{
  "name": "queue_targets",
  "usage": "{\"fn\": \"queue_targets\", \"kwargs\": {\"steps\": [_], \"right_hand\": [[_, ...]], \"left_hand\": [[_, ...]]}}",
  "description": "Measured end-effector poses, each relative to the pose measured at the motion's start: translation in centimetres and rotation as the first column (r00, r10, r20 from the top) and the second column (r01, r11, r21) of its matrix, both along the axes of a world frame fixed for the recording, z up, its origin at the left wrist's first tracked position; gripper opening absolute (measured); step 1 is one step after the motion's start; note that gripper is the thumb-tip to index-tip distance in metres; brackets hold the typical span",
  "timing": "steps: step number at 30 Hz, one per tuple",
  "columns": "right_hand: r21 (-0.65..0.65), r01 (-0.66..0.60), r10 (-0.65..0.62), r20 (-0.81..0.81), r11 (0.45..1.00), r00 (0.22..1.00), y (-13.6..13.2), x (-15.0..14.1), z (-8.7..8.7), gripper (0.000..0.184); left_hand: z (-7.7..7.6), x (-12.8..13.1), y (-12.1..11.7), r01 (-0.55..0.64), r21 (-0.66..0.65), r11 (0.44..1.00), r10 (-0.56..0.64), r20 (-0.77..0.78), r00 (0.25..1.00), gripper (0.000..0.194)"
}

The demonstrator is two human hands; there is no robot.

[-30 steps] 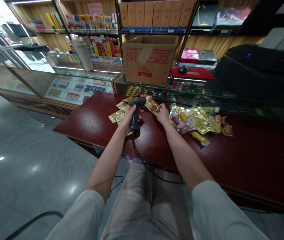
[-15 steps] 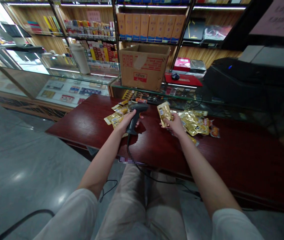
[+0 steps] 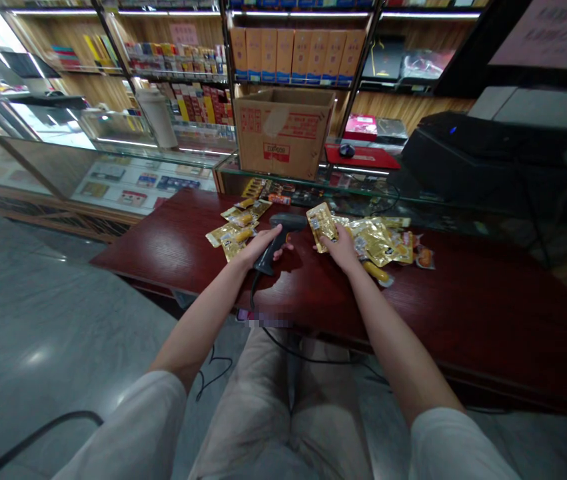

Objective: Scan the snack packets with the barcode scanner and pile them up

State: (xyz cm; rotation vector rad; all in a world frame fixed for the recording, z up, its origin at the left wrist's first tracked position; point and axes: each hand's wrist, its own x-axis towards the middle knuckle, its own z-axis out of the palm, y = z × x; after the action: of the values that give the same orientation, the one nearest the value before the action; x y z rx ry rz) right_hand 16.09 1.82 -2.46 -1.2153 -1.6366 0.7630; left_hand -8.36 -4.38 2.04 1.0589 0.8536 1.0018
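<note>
Closest to you, a black cable (image 3: 313, 361) runs across above your trousers (image 3: 253, 400) near the edge of the dark red table (image 3: 153, 253). Over the tabletop, your left hand (image 3: 262, 248) is wrapped round the handle of the black scanner (image 3: 269, 255), and you have swung it to the right compared with half a second ago, so its head now lies just beside the gold packet (image 3: 319, 223); whether they touch you cannot tell from this angle. Your right hand (image 3: 340, 250) grasps that packet by its lower right part, fingers across the front, and has barely shifted since then, whereas a second ago it held a packet more tilted. The gap seen between scanner and packet has therefore narrowed, which I judge brings the two into working position. Left of the scanner, a loose group of gold packets (image 3: 227, 233) lies on the table; on the other side, just beyond your right hand, sits the larger heap of packets (image 3: 378, 241), with a yellow one (image 3: 376, 272) at its near edge. Both look much as they did. Farther off, the cardboard box (image 3: 283, 143) stands on the glass counter, in front of shelves bearing orange cartons (image 3: 298, 57).
</note>
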Motion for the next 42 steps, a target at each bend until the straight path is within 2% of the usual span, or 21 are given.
{"fn": "queue_targets", "kwargs": {"steps": [5,8,11,16,19,24,28,31,35,39,42], "right_hand": [[-0.014,0.114,-0.110,0.152,0.993,0.982,-0.5,-0.3,1.2,0.043],[-0.014,0.140,-0.133,0.240,0.990,0.962,-0.8,-0.4,1.9,0.041],[-0.020,0.147,-0.138,0.238,0.989,0.962,-0.9,-0.4,1.9,0.041],[-0.028,0.113,-0.108,0.135,0.993,0.985,-1.0,-0.5,1.2,0.042],[0.036,0.158,-0.162,0.193,0.987,0.968,-1.3,-0.6,1.4,0.044],[0.132,0.239,-0.273,0.413,0.962,0.869,-2.0,-0.3,2.5,0.051],[0.147,0.323,-0.346,0.588,0.935,0.732,-2.1,0.6,3.3,0.045],[0.216,0.378,-0.423,0.638,0.900,0.644,-2.0,1.2,3.6,0.049],[0.340,0.329,-0.473,0.637,0.881,0.609,-2.1,1.4,3.5,0.057],[0.358,0.221,-0.415,0.676,0.907,0.609,-2.3,1.0,3.2,0.035],[0.336,0.179,-0.370,0.688,0.925,0.624,-2.4,0.7,2.9,0.034]], "left_hand": [[0.3,0.0,-0.2,-0.028,0.011,1.000,0.028,-0.063,0.998,0.051],[0.6,0.1,-0.4,-0.011,0.019,1.000,0.012,-0.081,0.997,0.050],[0.7,0.2,-0.4,-0.004,0.017,1.000,0.005,-0.090,0.996,0.050],[0.2,0.1,0.0,-0.063,-0.003,0.998,0.063,-0.035,0.997,0.049],[-0.1,-0.1,0.4,-0.096,-0.019,0.995,0.096,-0.003,0.995,0.050],[0.0,-0.7,0.9,-0.198,-0.004,0.980,0.198,0.033,0.980,0.052],[0.2,-1.3,1.1,-0.292,0.051,0.955,0.289,0.063,0.955,0.053],[0.3,-1.8,1.2,-0.358,0.057,0.932,0.353,0.078,0.932,0.055],[0.5,-2.5,1.5,-0.472,0.048,0.880,0.471,0.025,0.882,0.053],[0.5,-3.3,1.8,-0.596,0.037,0.802,0.597,-0.075,0.799,0.050],[0.3,-3.5,1.9,-0.629,0.012,0.777,0.627,-0.101,0.773,0.050]]}}
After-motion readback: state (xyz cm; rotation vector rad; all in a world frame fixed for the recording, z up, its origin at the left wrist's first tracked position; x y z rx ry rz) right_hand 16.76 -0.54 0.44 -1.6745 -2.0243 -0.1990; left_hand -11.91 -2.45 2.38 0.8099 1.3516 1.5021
